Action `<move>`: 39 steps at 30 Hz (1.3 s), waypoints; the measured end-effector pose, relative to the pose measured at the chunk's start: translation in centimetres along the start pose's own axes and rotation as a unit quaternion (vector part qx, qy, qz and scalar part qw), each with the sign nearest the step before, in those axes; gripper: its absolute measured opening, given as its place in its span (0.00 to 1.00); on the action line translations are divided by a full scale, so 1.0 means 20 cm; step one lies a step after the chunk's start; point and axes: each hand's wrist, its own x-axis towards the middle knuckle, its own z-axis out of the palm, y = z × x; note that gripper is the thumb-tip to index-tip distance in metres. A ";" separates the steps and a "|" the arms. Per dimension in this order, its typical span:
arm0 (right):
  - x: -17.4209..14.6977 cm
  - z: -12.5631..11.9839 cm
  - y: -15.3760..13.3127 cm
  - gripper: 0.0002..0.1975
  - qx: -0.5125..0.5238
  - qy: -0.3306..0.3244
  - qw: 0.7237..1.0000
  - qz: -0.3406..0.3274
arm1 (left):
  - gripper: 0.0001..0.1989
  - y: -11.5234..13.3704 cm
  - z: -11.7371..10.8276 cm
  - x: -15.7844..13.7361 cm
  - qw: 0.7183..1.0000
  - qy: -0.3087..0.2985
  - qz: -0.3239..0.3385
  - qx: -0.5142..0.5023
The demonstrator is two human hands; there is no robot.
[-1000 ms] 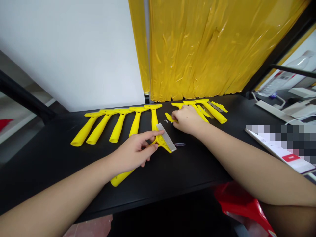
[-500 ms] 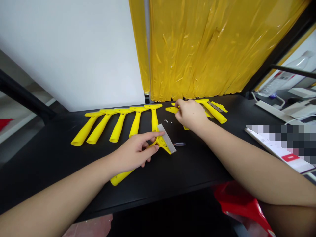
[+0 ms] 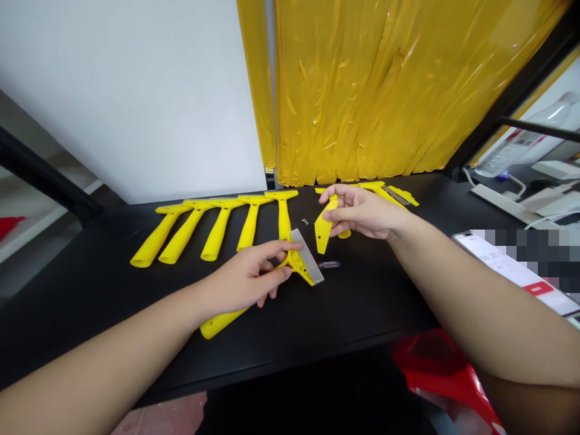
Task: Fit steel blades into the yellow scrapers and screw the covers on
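My left hand is closed around a yellow scraper, its handle pointing toward me. A flat metal blade lies across the scraper's head, with my index fingertip on the blade's edge. In my right hand is a yellow plastic cover plate with a small hole, pinched between thumb and fingers and raised above the table. Between the hands lie small screws. A screwdriver with a clear handle rests just beyond the blade, its tip hidden behind it.
Several yellow scrapers stand in a row on the black table at left. More yellow parts and blades lie behind my right hand. A phone is at right, a plastic bottle beyond it. Yellow wrapped sheeting borders the back.
My right hand has picked up the yellow cover plate from the parts at the back and turned it toward the scraper. The left hand has barely moved.
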 end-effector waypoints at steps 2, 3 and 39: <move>0.00 0.01 0.01 0.23 0.001 -0.006 1.000 0.027 | 0.26 -0.01 0.00 0.00 1.000 -0.001 0.004 -0.005; 0.00 0.02 0.02 0.23 -0.001 -0.012 0.999 0.040 | 0.26 -0.02 0.00 0.01 1.000 -0.002 0.007 -0.008; 0.04 0.18 0.13 0.26 -0.046 -0.081 0.996 0.015 | 0.20 -0.05 0.00 0.03 0.997 -0.007 0.012 -0.077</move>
